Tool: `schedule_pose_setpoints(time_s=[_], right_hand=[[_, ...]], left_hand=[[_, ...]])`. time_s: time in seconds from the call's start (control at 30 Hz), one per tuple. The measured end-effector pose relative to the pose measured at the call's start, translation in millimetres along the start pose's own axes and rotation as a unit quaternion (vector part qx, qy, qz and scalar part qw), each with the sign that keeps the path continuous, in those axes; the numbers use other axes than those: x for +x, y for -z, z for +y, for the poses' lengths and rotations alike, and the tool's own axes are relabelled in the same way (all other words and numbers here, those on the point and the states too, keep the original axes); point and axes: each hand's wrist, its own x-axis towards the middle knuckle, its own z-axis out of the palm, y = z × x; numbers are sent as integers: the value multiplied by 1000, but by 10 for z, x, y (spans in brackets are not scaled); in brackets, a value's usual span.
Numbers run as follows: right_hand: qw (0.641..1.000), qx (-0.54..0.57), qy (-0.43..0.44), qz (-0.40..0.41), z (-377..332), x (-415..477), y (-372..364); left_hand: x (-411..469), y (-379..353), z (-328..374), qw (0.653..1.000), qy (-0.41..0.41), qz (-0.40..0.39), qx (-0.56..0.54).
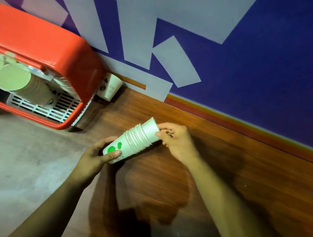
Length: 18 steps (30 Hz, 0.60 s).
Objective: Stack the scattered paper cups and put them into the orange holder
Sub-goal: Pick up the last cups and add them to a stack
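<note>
A stack of several white paper cups with green dots lies on its side above the wooden table. My left hand grips the stack's lower left end. My right hand pinches the cup at the upper right end. The orange holder stands at the left with stacks of cups lying inside on a white grid. One more single paper cup stands against the wall just right of the holder.
A blue and white patterned wall runs behind the table. A grey surface lies at the lower left, next to the wooden part of the table.
</note>
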Motion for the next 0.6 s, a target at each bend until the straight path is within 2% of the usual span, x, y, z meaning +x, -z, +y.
schedule_pose_setpoints(time_s=[0.07, 0.17, 0.23, 0.3, 0.43, 0.5, 0.6], right_hand=[[998, -29, 10, -55, -95, 12, -168], [995, -39, 12, -92, -210, 119, -416], [998, -11, -7, -69, -293, 261, -531], [998, 9, -59, -11, -372, 503, -644], [990, 9, -125, 65, -462, 1095, -934], [992, -45, -105, 55, -553, 1293, -1087], [986, -155, -28, 46, -653, 1513, -1266]], left_hand=[[-8, 51, 4, 1000, -10, -9, -8], [-24, 175, -3, 998, -17, 27, -53], [-55, 272, 3, 996, -16, 56, -74], [-94, 394, 1, 994, -22, 78, -75], [-163, 593, -50, 989, -25, 113, -89], [-206, 690, -59, 987, -23, 123, -102], [-291, 818, -62, 985, -21, 133, -110]])
